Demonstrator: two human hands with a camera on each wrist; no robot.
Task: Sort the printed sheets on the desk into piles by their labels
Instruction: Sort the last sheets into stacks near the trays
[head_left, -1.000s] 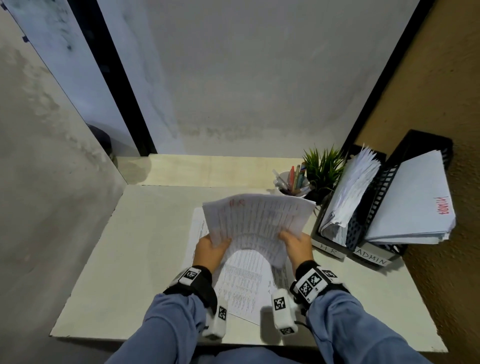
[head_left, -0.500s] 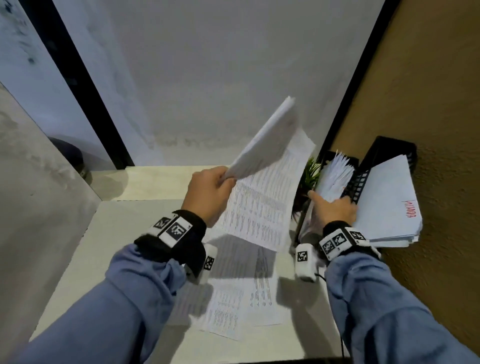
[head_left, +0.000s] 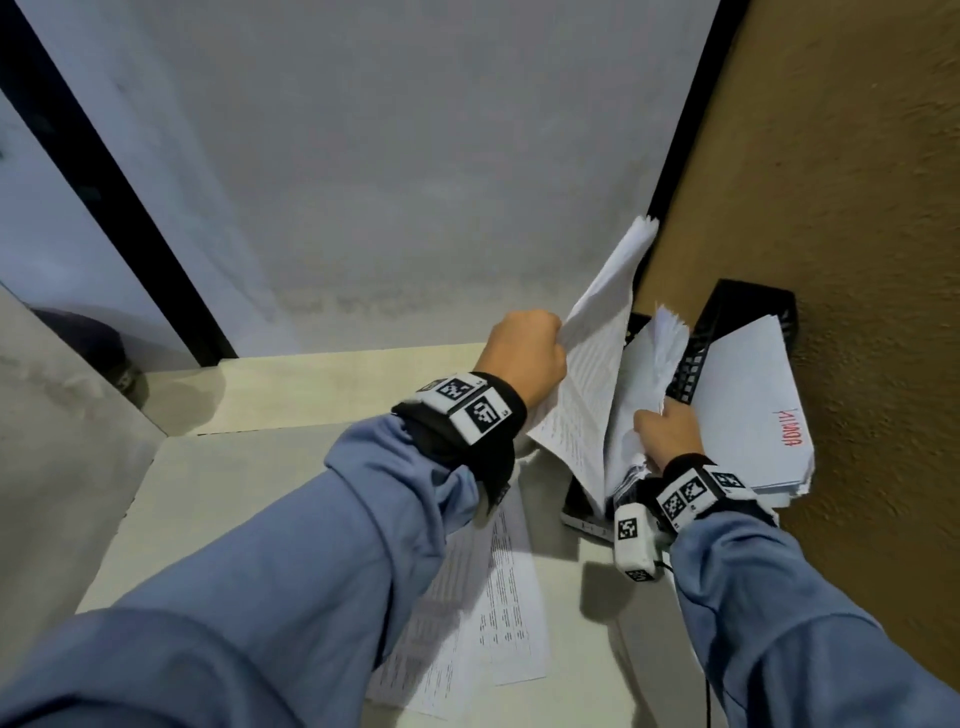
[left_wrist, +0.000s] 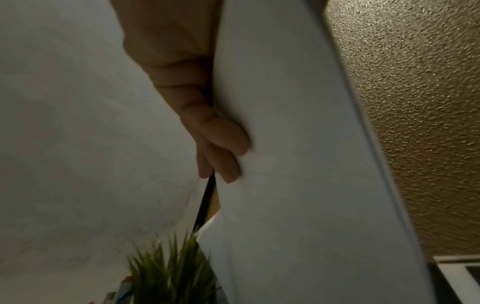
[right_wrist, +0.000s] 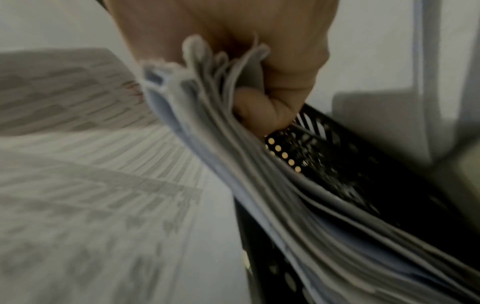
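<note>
My left hand (head_left: 540, 358) grips a printed sheet (head_left: 587, 405) by its edge and holds it upright, its lower end at the mouth of the left black tray (head_left: 582, 512). In the left wrist view the fingers (left_wrist: 223, 144) curl over the sheet's blank side (left_wrist: 298, 174). My right hand (head_left: 662, 428) grips the paper stack (head_left: 649, 364) that stands in that tray; the right wrist view shows the stack (right_wrist: 233, 148) bent aside against the black mesh (right_wrist: 332, 174). More printed sheets (head_left: 498, 597) lie on the desk (head_left: 234, 493).
A second black tray (head_left: 737, 312) to the right holds a white stack with a red label (head_left: 748, 415), tight against the brown wall (head_left: 857, 260). A green plant (left_wrist: 171, 267) and pens stand just left of the trays. The desk's front edge lies under my forearms.
My left hand has carried the sheet further right and lower, down to the left tray. My right hand, which reached the tray's stack half a second ago, still grips it.
</note>
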